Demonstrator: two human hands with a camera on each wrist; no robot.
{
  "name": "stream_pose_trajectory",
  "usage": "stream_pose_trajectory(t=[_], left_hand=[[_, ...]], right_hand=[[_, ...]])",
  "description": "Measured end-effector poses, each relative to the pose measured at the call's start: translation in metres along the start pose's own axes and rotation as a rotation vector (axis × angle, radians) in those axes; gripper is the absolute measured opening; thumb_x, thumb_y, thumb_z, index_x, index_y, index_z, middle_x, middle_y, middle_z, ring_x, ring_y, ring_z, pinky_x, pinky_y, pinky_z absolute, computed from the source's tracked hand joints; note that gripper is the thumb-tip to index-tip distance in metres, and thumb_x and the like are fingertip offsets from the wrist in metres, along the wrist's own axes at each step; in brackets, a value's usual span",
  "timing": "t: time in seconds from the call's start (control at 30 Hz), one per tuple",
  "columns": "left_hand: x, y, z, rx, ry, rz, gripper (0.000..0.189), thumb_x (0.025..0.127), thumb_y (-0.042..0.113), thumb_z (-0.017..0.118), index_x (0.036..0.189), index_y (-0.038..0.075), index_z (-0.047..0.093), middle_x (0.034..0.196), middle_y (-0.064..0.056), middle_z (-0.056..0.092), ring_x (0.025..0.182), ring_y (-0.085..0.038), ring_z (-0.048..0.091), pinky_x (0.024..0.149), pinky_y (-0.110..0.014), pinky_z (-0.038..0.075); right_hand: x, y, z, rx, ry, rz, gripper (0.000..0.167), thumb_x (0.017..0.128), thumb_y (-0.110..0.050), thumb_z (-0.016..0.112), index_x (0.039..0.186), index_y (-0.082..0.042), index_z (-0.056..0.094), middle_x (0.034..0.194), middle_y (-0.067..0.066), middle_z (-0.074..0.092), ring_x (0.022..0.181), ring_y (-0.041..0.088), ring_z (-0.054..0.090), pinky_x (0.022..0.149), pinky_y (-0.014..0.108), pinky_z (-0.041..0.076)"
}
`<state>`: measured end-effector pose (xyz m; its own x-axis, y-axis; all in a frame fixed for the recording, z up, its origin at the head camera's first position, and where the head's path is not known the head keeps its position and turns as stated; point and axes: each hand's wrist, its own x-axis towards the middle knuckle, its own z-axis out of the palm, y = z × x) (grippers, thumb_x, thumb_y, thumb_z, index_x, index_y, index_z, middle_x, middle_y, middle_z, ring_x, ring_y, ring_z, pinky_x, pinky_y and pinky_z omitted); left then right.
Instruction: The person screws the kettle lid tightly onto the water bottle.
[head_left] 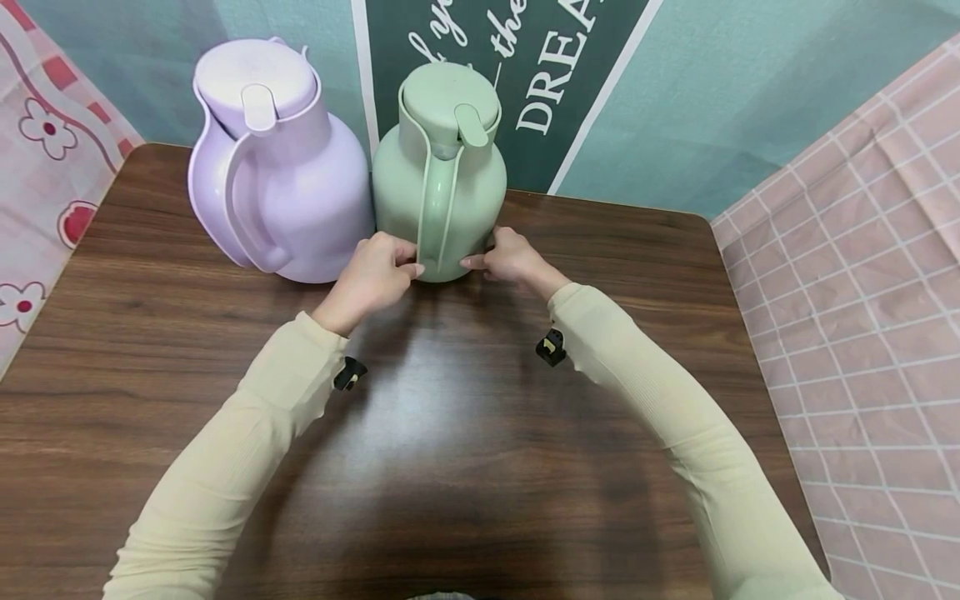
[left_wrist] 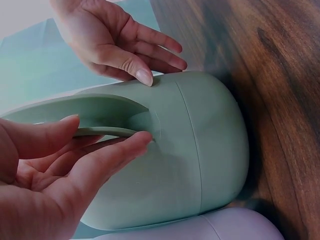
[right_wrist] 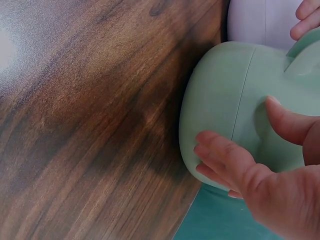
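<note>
A pale green thermos jug (head_left: 480, 187) stands upright on the wooden table, its handle facing me. Low on that handle (left_wrist: 112, 132), my left hand (head_left: 380, 268) pinches the left edge, with the thumb near its lower end and the fingers on the other side. My right hand (head_left: 516, 257) rests against the jug's lower right side; in the right wrist view its fingers (right_wrist: 225, 152) lie fairly straight along the curved wall, the thumb apart from them. Close to the left stands a lilac thermos jug (head_left: 315, 196), behind my left hand.
The brown wooden table (head_left: 450, 467) runs toward me. Behind the jugs hangs a teal cloth (head_left: 660, 158) with a dark lettered panel (head_left: 517, 92). Pink checked cloth (head_left: 847, 292) borders the right side, and flowered cloth (head_left: 52, 183) the left.
</note>
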<state>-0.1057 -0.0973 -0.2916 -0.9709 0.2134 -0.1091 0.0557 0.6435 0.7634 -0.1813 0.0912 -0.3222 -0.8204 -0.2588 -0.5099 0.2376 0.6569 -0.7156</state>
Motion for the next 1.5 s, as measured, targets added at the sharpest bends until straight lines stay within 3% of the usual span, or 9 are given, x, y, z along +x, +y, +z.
stream_pose_trajectory(t=[0.37,0.53,0.8,0.93,1.1,1.33,1.5], left_hand=[[0.002,-0.002,-0.002,0.012,0.014,0.011,0.039,0.087,0.005,0.056,0.053,0.011,0.036,0.050,0.001,0.028,0.058,-0.020,0.036,0.058,-0.029,0.029],[0.003,-0.003,-0.002,0.015,0.014,0.013,0.034,0.086,0.005,0.056,0.056,0.009,0.043,0.050,0.001,0.031,0.060,-0.021,0.038,0.059,-0.029,0.030],[0.002,-0.004,-0.002,0.013,0.008,0.005,0.028,0.087,0.005,0.055,0.060,0.007,0.050,0.050,0.001,0.033,0.063,-0.023,0.041,0.062,-0.030,0.032],[0.002,-0.004,0.000,-0.002,0.016,-0.012,0.019,0.089,0.006,0.053,0.071,0.005,0.062,0.050,0.000,0.037,0.066,-0.024,0.044,0.065,-0.031,0.033],[0.001,-0.007,0.001,0.002,0.033,0.007,0.017,0.090,0.008,0.052,0.087,0.005,0.068,0.053,-0.002,0.042,0.068,-0.024,0.046,0.067,-0.032,0.035],[-0.003,-0.012,0.004,0.007,0.060,0.049,0.025,0.090,0.008,0.051,0.110,0.005,0.066,0.080,-0.008,0.063,0.079,-0.025,0.053,0.077,-0.037,0.038],[-0.007,-0.015,0.007,-0.009,0.048,0.032,0.030,0.092,0.012,0.052,0.119,0.003,0.059,0.107,-0.011,0.064,0.099,-0.026,0.058,0.088,-0.039,0.039]], right_hand=[[0.001,0.000,0.000,-0.056,0.012,-0.009,0.051,0.084,-0.021,0.066,0.124,-0.001,0.041,0.114,0.014,0.050,0.098,0.030,0.053,0.082,0.040,0.046],[0.001,0.000,0.000,-0.086,0.005,-0.008,0.052,0.085,-0.024,0.065,0.124,-0.001,0.041,0.111,0.013,0.051,0.095,0.031,0.054,0.082,0.041,0.045],[0.001,0.002,-0.002,-0.170,0.011,-0.041,0.063,0.084,-0.031,0.065,0.132,-0.002,0.037,0.125,0.015,0.048,0.109,0.026,0.051,0.088,0.040,0.043],[0.000,0.005,-0.003,-0.236,0.028,-0.076,0.067,0.085,-0.036,0.062,0.136,-0.004,0.034,0.130,0.014,0.046,0.116,0.024,0.045,0.091,0.039,0.038],[0.001,0.008,-0.004,-0.229,0.028,-0.078,0.067,0.088,-0.037,0.058,0.139,-0.004,0.030,0.131,0.014,0.045,0.116,0.025,0.045,0.090,0.040,0.039],[-0.003,0.012,-0.006,-0.212,0.031,-0.081,0.073,0.089,-0.040,0.055,0.143,-0.004,0.022,0.139,0.015,0.036,0.124,0.027,0.038,0.095,0.040,0.036],[-0.010,0.020,-0.008,-0.249,0.080,-0.116,0.072,0.090,-0.042,0.053,0.143,-0.004,0.022,0.141,0.015,0.033,0.128,0.027,0.032,0.099,0.042,0.032]])
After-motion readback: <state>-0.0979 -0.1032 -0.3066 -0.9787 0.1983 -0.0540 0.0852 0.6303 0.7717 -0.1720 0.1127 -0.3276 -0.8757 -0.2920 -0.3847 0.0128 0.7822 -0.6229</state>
